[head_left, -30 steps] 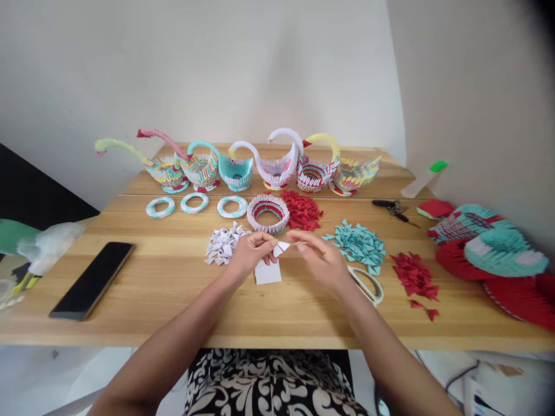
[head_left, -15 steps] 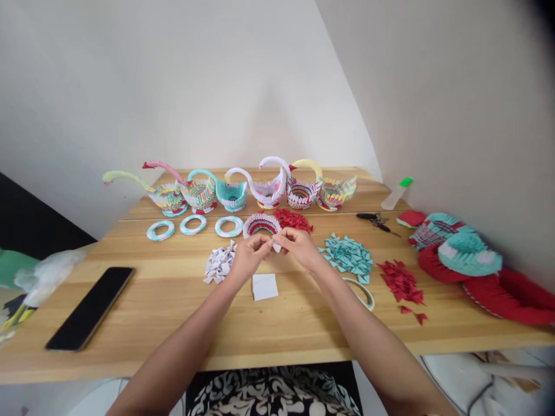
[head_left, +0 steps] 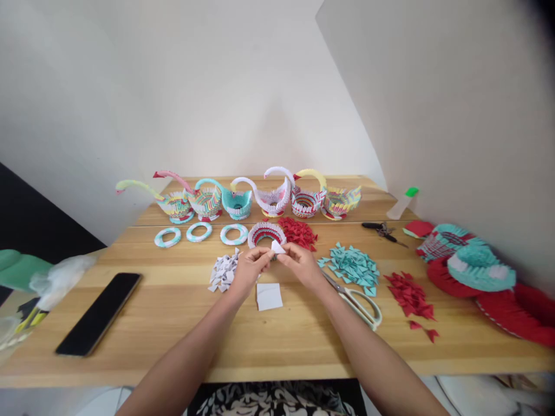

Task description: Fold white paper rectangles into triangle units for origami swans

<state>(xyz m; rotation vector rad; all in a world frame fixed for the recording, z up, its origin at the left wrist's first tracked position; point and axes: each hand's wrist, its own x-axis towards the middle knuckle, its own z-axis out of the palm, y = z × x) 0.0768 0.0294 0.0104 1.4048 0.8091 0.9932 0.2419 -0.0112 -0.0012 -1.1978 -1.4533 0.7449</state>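
A small folded piece of white paper [head_left: 278,247] is pinched between my left hand [head_left: 251,267] and my right hand [head_left: 302,264], its point turned up. Both hands are closed at the fingertips over the table's middle. Just behind them sits a round bowl of interlocked paper pieces [head_left: 265,229], white at the rim with red and teal inside. Flat on the wood in front of my hands lies a stack of white paper squares [head_left: 269,296]. White folded triangles [head_left: 223,270] lie in a heap beside my left hand. Scissors [head_left: 362,306] with pale handles are partly behind my right forearm.
Several paper swans [head_left: 236,202] line the back, with paper rings [head_left: 234,234] before them. Red triangles [head_left: 299,233], teal triangles [head_left: 352,267] and more red pieces [head_left: 410,296] lie rightward. A phone [head_left: 99,314] is at left; a glue bottle [head_left: 399,205] stands back right.
The white paper between my fingers now shows as a raised triangle above the fingertips. The view has shifted slightly, and more of the scissors shows beside my right forearm.
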